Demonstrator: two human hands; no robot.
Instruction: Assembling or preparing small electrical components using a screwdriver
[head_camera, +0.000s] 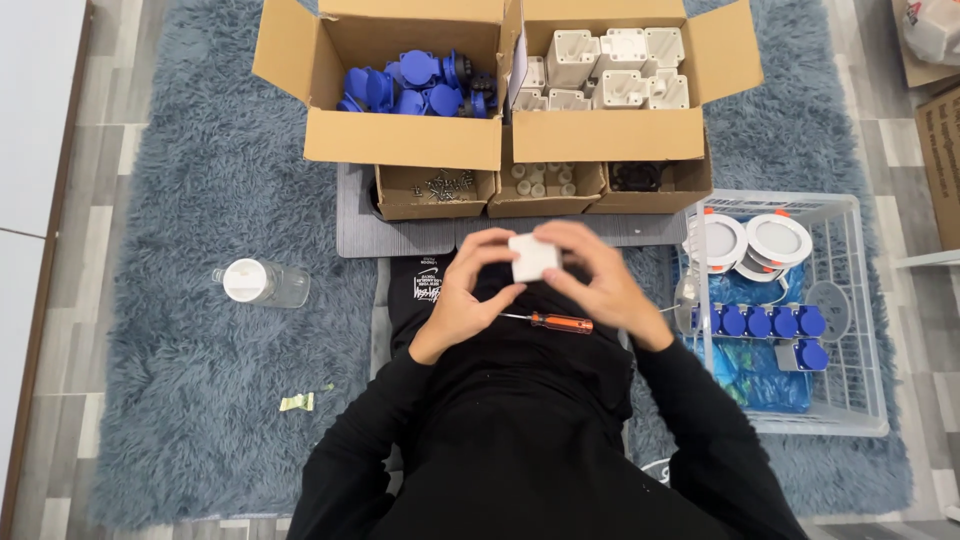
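A small white plastic housing (533, 257) is held between both hands just above my lap. My left hand (467, 290) grips its left side with the fingers curled over the top. On the other side, my right hand (597, 280) wraps round it from the right. A screwdriver (552, 321) with an orange handle lies across my black-clad lap right under the hands, touching neither.
Open cardboard boxes at the back hold blue caps (415, 85) and white housings (610, 70); small trays below them hold screws (440, 187) and small parts. A white wire basket (860, 300) on the right holds finished blue-capped pieces and round white lamps. A clear jar (262, 282) lies on the grey rug.
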